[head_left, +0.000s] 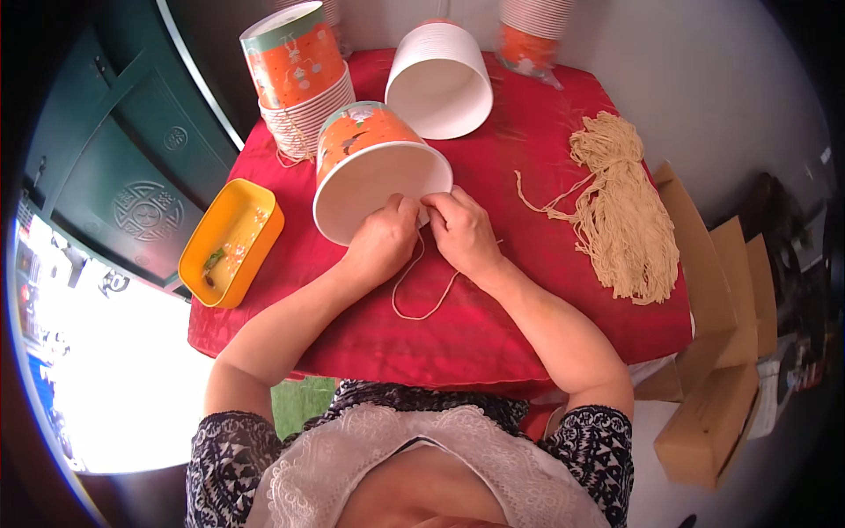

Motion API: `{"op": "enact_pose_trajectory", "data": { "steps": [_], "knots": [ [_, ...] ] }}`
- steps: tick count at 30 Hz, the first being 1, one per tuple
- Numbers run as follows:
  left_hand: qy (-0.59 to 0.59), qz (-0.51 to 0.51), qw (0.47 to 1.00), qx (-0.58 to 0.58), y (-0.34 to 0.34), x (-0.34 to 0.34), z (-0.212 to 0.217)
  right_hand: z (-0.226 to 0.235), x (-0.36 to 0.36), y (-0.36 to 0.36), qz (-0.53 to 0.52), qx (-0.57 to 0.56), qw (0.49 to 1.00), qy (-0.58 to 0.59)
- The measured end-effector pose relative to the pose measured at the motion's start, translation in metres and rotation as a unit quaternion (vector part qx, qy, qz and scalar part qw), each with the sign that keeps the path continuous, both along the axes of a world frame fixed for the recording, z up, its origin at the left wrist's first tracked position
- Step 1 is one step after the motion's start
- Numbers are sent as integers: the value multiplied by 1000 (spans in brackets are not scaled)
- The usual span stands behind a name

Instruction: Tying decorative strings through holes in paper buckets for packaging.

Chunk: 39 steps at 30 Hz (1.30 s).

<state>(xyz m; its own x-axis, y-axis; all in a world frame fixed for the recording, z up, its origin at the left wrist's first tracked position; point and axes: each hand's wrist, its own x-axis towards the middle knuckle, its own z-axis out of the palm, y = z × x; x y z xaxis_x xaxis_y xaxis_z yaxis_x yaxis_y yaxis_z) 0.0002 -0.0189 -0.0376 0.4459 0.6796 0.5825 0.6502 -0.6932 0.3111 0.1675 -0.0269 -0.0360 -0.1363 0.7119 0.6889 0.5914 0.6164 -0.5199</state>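
A paper bucket, orange and green outside and white inside, lies tilted on the table with its open mouth toward me. At its near right rim, my left hand and my right hand are close together, fingers pinched. A thin beige cord runs between them and hangs in a loop onto the red cloth. Both hands appear to grip this cord beside the rim; the fingertips partly hide where it meets the bucket. To the right lies a thick bundle of matching beige cords, some strands trailing left.
The table has a red cloth. A yellow tray with small bits inside stands left. Behind are stacked orange buckets, a white bucket on its side, and a wrapped stack. Cardboard boxes stand right of the table.
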Motion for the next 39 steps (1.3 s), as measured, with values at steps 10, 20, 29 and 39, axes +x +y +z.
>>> {"op": "enact_pose_trajectory", "data": {
  "steps": [10, 20, 29, 39],
  "knots": [
    [-22, -13, 1000, 15, -1, -2, 6, 3, 2, -1, 22, -19, 1000, 10],
    [-12, -55, 998, 35, 2, -7, 3, 8, 5, -2, 119, -77, 990, 2],
    [-4, -53, 998, 31, 0, -9, 3, 11, 13, -1, 132, -132, 982, -42],
    [-10, -56, 998, 34, -1, -10, 5, 15, 9, -6, 115, -122, 986, -17]
  ]
}}
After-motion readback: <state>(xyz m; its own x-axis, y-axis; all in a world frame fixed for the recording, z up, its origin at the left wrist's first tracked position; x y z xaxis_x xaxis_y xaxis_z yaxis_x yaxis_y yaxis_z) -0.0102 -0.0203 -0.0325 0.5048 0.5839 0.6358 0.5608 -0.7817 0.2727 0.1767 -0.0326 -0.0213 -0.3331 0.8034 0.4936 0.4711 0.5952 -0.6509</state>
